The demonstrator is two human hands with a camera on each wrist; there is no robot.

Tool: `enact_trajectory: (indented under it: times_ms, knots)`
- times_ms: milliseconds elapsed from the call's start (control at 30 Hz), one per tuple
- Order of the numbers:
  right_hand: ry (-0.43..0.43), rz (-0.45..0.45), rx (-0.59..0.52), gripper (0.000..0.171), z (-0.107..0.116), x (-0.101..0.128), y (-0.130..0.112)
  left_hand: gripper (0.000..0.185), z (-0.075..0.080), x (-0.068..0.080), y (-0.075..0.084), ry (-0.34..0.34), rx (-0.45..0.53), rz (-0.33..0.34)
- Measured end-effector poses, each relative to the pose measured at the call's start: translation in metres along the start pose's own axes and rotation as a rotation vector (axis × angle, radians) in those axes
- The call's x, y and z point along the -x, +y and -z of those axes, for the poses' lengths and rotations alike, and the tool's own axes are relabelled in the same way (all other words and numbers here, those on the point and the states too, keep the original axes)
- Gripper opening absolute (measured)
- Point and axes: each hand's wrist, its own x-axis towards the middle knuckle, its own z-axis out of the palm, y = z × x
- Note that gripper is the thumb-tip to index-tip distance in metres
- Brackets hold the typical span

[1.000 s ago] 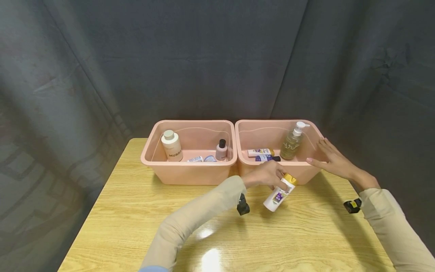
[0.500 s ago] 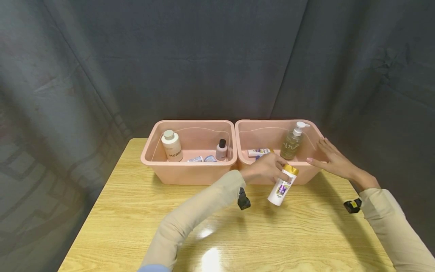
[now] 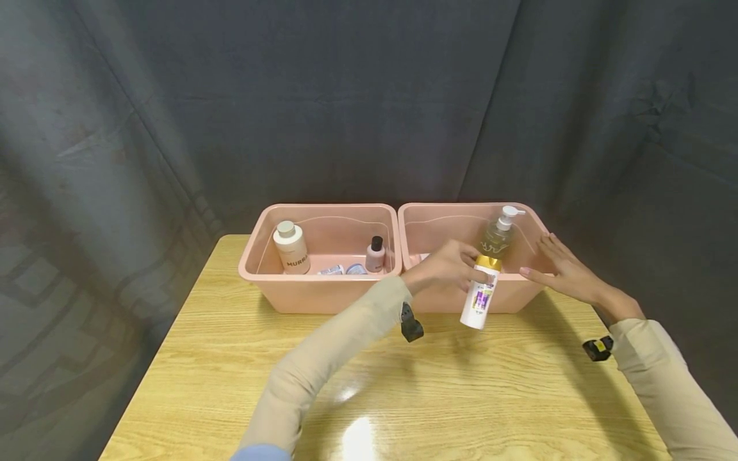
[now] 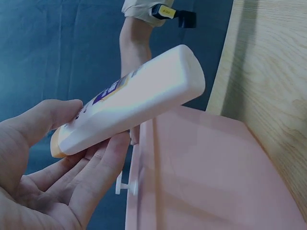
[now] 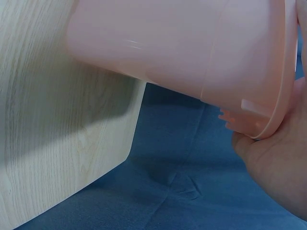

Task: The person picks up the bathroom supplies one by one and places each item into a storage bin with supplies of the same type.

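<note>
My left hand (image 3: pixel 452 266) grips a white bottle (image 3: pixel 481 293) with a gold cap and a purple label by its cap end. The bottle hangs nearly upright in front of the right pink bin (image 3: pixel 521 293), its cap level with the rim. In the left wrist view the bottle (image 4: pixel 139 96) lies across the fingers (image 4: pixel 96 177), with my thumb on its other side and the bin wall (image 4: pixel 201 177) beside it. My right hand (image 3: pixel 562 269) rests with straight fingers on that bin's right rim; its palm (image 5: pixel 273 167) touches the rim (image 5: pixel 268 124).
A clear pump bottle (image 3: pixel 497 238) stands in the right bin. The left pink bin (image 3: pixel 323 291) holds a white bottle (image 3: pixel 291 246), a small pink bottle with a black cap (image 3: pixel 375 253) and small tubes. Both bins sit at the back of the wooden table (image 3: pixel 403 397); a dark curtain hangs behind.
My left hand has lifted the white bottle from a low tilt near the table up toward the right bin's rim, turning it nearly upright. The right hand has not moved.
</note>
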Motion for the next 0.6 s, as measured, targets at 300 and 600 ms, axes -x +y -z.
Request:
enact_trajectory:
  times_ms: [300, 600]
  knots:
    - [0.003, -0.006, 0.004, 0.094, 0.0, 0.0, 0.0, 0.04, 0.01, -0.002, 0.006, 0.016, 0.111, -0.046]
    - [-0.004, -0.012, 0.004, 0.095, 0.0, 0.0, -0.001, 0.051, 0.021, -0.005, 0.013, 0.119, 0.13, -0.032]
